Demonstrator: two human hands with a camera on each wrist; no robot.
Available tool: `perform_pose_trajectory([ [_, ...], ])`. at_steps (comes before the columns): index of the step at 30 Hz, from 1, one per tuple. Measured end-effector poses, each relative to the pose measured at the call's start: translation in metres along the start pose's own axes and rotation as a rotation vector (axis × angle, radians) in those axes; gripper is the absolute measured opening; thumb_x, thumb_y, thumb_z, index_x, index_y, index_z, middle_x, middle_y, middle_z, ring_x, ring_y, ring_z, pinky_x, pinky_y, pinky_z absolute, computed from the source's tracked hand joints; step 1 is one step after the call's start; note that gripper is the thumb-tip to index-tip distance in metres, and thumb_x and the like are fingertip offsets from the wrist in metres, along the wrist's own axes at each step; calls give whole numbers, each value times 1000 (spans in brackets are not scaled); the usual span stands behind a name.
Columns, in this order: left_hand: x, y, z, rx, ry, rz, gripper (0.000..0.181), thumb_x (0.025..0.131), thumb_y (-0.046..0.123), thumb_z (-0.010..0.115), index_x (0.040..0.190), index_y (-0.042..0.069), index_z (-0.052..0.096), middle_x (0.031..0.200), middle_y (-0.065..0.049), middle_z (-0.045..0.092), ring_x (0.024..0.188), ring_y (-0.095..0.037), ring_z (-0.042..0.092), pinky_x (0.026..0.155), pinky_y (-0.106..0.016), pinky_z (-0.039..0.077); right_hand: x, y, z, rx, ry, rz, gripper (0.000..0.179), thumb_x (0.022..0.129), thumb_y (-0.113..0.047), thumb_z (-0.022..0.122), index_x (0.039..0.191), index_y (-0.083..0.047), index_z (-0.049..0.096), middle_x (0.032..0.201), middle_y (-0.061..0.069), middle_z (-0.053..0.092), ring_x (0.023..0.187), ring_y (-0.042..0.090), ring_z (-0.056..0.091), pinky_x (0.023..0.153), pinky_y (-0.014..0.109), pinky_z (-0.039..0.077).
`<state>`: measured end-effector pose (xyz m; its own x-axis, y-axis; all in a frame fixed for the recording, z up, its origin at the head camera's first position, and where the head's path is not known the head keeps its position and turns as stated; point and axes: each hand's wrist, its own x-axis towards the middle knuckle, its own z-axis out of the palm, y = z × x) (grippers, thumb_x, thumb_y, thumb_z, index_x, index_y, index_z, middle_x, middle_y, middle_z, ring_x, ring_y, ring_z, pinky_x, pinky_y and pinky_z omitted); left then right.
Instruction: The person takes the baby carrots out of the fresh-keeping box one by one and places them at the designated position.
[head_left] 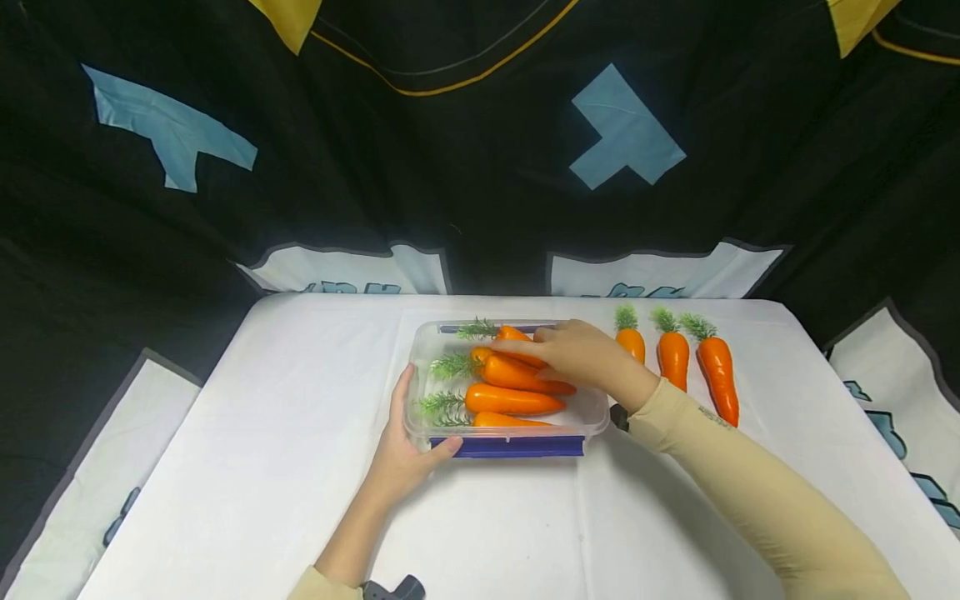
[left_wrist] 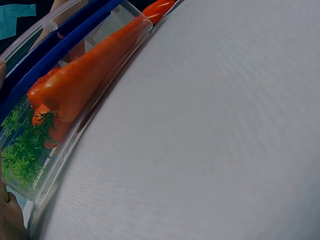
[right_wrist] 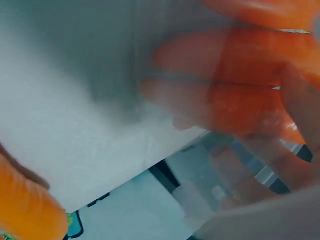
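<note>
A clear plastic food container (head_left: 422, 400) with a dark blue latch (head_left: 507, 447) along its front stands on the table. Inside lie several orange toy carrots (head_left: 517, 402), their green tops (head_left: 450, 367) toward the left. My left hand (head_left: 401, 458) grips the container's front left corner, thumb at the latch side and fingers along the left wall. My right hand (head_left: 585, 354) reaches over the right rim and holds a carrot (head_left: 513, 333) near the back wall, its index finger stretched leftward across it. In the right wrist view, fingers overlap the carrots (right_wrist: 250, 105) at close range.
Right of the container, three more carrots (head_left: 717, 379) lie side by side on the white tablecloth (head_left: 300, 400), tops pointing away; my right forearm crosses in front of them. A black curtain (head_left: 480, 167) with blue patches hangs behind the table's far edge.
</note>
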<state>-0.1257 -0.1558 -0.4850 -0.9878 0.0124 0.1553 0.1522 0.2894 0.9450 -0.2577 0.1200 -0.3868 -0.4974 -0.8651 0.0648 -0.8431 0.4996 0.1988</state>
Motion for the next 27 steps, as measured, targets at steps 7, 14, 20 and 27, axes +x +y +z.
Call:
perform_pose_trajectory([
  [7, 0, 1, 1, 16, -3, -10, 118, 75, 29, 86, 157, 44, 3, 168, 1, 9, 151, -41, 20, 115, -71, 20, 5, 0, -3, 106, -57, 9, 75, 85, -26, 79, 149, -38, 41, 85, 1, 58, 58, 15, 48, 61, 28, 51],
  [14, -3, -1, 1, 8, 7, -26, 118, 75, 28, 86, 158, 42, 3, 168, -3, 10, 150, -41, 21, 115, -71, 20, 8, 1, -1, 246, -111, 60, 72, 88, -24, 76, 149, -39, 40, 121, 14, 65, 79, 22, 66, 83, 39, 58],
  [20, -2, -2, 1, 16, 4, -15, 118, 75, 28, 86, 158, 42, 3, 168, 0, 10, 151, -41, 20, 115, -71, 19, 3, 3, 3, 309, -35, 75, 79, 83, -18, 81, 148, -36, 39, 113, 2, 64, 90, 22, 66, 87, 38, 58],
  [27, -1, -1, 0, 20, 8, -6, 118, 74, 27, 86, 157, 45, 4, 168, 5, 10, 152, -38, 19, 115, -71, 18, -3, -2, -13, 405, -32, 200, 84, 81, -24, 83, 147, -39, 33, 113, -1, 61, 89, 20, 65, 82, 38, 61],
])
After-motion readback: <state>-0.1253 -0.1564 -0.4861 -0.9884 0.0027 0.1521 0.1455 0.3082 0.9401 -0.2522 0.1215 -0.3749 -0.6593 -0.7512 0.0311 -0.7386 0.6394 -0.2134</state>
